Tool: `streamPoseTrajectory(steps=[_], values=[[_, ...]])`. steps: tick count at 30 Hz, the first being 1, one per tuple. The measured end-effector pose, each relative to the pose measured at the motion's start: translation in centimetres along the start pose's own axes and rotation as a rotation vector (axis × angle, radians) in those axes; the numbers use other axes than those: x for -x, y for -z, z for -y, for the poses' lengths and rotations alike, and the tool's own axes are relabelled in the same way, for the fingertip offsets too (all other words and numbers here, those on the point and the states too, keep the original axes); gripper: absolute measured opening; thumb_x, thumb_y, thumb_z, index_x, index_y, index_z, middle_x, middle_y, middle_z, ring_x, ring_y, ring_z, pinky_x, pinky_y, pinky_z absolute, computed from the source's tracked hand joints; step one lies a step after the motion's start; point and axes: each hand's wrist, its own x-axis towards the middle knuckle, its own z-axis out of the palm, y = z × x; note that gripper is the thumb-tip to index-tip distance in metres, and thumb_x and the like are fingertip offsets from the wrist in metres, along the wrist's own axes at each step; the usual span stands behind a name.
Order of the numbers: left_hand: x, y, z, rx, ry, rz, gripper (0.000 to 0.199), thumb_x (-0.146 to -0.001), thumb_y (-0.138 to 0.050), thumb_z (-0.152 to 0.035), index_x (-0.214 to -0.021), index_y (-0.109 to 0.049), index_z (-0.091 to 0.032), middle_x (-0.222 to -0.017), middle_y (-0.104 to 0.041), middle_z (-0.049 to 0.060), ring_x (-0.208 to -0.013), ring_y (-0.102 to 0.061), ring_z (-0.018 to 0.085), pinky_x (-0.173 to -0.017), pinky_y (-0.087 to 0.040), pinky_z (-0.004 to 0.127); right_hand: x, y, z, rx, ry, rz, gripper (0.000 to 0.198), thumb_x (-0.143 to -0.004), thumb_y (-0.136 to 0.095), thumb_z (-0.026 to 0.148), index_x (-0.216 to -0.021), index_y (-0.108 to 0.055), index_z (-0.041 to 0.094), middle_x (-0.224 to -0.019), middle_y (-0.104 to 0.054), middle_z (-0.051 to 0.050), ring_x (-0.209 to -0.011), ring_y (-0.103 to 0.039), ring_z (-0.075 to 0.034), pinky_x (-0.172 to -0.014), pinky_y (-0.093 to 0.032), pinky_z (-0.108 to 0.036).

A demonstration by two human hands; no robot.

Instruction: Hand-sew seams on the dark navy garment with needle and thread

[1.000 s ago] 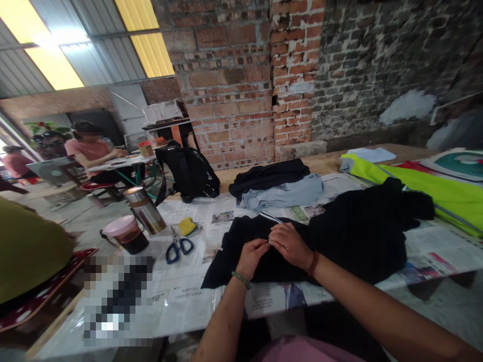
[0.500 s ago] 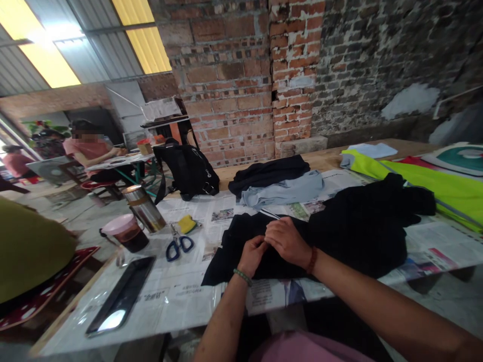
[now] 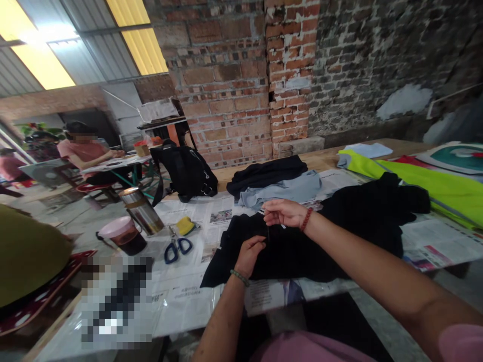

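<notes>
A black garment lies spread over the newspaper in front of me. My left hand is closed in a pinch on its fabric, near the left part. Just above and to the right, my right hand is raised off the cloth with thumb and fingers pinched together. A thin dark thread runs from these fingers down toward my left hand. Whether a needle is in the right fingers is too small to tell. White stripes on the garment show partly beside the right hand.
Blue-handled scissors, a yellow object, a lidded cup and a steel flask stand left. Behind are a black backpack and folded grey cloth. A neon-yellow garment and an iron lie right.
My right hand has lifted up and away from my left hand, and a thin thread now shows between them. The left hand stays low on the black garment.
</notes>
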Motion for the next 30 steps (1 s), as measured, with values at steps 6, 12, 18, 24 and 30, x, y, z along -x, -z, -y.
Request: streamPoseTrajectory(steps=[6,12,18,24,30], values=[[-0.3,0.1,0.4,0.004,0.008,-0.043,0.016,-0.054,-0.063,-0.018,-0.068,-0.069,-0.015,-0.054,-0.057,-0.002,-0.054,-0.045,0.01,-0.054,-0.032,0.021,-1.9,0.7,1.9,0.02,0.243,-0.125,0.008,-0.082,-0.047,0.012,-0.076,-0.049,0.016,-0.061,-0.062,0.0,-0.065,-0.064,-0.012,-0.065,-0.052,-0.027],[-0.4,0.3,0.8,0.041,0.023,-0.016,0.016,-0.055,-0.063,-0.019,-0.07,-0.069,-0.015,-0.055,-0.058,-0.002,-0.053,-0.045,0.009,-0.052,-0.032,0.021,-3.3,0.9,4.1,0.172,0.507,-0.218,0.003,-0.078,-0.052,0.018,-0.075,-0.052,0.016,-0.06,-0.062,0.001,-0.065,-0.063,-0.01,-0.068,-0.049,-0.025],[-0.4,0.4,0.8,0.037,0.033,0.001,0.017,-0.055,-0.063,-0.019,-0.071,-0.069,-0.014,-0.053,-0.056,-0.002,-0.051,-0.044,0.009,-0.051,-0.032,0.021,-4.2,1.2,5.9,0.32,0.756,-0.353,0.005,-0.074,-0.053,0.021,-0.075,-0.054,0.017,-0.06,-0.061,0.003,-0.065,-0.061,-0.009,-0.074,-0.047,-0.028],[-0.5,0.4,0.8,0.025,0.04,-0.003,0.016,-0.055,-0.062,-0.018,-0.069,-0.069,-0.014,-0.05,-0.055,-0.003,-0.049,-0.042,0.008,-0.049,-0.031,0.02,-4.6,2.1,8.1,0.46,0.903,-0.433,0.007,-0.073,-0.05,0.021,-0.076,-0.055,0.016,-0.061,-0.061,0.002,-0.064,-0.06,-0.01,-0.074,-0.046,-0.029],[-0.5,0.4,0.7,-0.009,0.049,0.004,0.017,-0.054,-0.062,-0.018,-0.069,-0.068,-0.013,-0.052,-0.055,-0.003,-0.048,-0.044,0.008,-0.048,-0.031,0.019,-4.8,2.9,10.8,0.473,0.926,-0.45,0.005,-0.071,-0.049,0.018,-0.074,-0.053,0.016,-0.057,-0.059,0.004,-0.06,-0.059,-0.009,-0.069,-0.047,-0.026]])
